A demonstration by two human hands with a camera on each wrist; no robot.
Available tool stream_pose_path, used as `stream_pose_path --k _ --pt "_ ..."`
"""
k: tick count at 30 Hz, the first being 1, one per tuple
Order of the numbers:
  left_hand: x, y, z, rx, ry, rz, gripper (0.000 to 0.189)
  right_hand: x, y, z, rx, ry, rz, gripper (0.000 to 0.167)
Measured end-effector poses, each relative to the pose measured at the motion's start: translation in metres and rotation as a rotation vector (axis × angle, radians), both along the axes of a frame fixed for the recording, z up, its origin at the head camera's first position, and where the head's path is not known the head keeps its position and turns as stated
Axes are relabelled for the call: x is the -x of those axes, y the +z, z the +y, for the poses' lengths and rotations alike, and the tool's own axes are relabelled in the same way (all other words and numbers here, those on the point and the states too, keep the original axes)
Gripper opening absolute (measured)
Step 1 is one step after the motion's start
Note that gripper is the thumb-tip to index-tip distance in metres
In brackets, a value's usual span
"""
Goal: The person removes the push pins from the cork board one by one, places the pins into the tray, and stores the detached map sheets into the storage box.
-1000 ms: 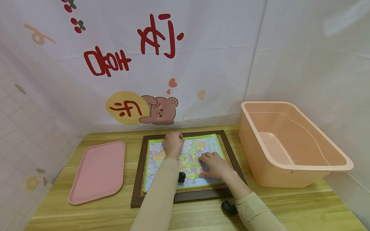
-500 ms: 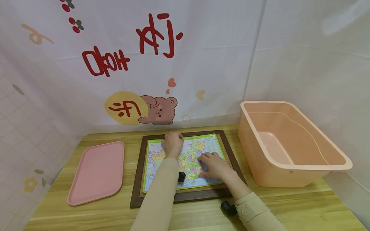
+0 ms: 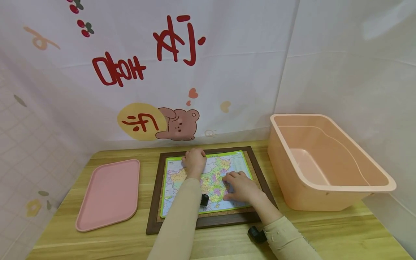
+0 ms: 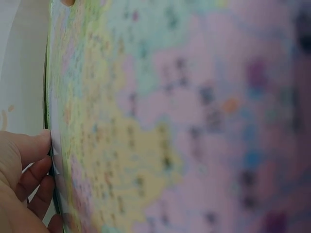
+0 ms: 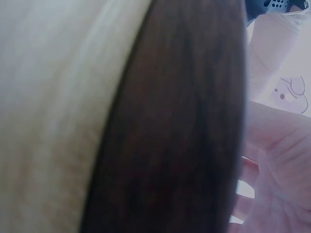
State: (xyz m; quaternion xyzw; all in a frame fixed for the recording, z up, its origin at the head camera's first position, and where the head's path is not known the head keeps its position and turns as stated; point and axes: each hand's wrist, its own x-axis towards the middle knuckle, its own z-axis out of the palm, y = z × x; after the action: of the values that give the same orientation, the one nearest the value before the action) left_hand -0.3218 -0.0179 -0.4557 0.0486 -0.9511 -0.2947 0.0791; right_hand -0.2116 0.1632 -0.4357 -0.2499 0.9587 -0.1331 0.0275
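Touching one map [image 3: 212, 186] on one framed board [image 3: 227, 219] are two hands [image 3: 195, 163] [image 3: 242, 187].

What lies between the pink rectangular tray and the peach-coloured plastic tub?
In the head view, a dark-brown rectangular frame lies there, around a colourful green-bordered map; the left hand and right hand are at the map.

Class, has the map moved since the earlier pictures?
No: in the head view, the map keeps the same place relative to the peach tub, with no visible shift either way.
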Motion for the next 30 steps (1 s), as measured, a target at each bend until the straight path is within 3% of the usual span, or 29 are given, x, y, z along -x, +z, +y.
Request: stream_pose_path --k 10,21,30 --pt "-0.003 -0.0003 0.0006 -0.024 0.032 -0.014 0.018 -0.002 -0.0009 -0.0003 0.017 -0.001 0.01 0.059" --pt "0.0031 -0.0031 0.0006 -0.034 0.048 -0.03 0.019 -0.0014 0.0005 -0.001 0.023 -0.002 0.014 0.059" --pt "0.0021 -0.0025 0.001 -0.047 0.062 -0.03 0.021 -0.0004 0.0002 -0.0016 0.012 -0.02 0.002 0.06"
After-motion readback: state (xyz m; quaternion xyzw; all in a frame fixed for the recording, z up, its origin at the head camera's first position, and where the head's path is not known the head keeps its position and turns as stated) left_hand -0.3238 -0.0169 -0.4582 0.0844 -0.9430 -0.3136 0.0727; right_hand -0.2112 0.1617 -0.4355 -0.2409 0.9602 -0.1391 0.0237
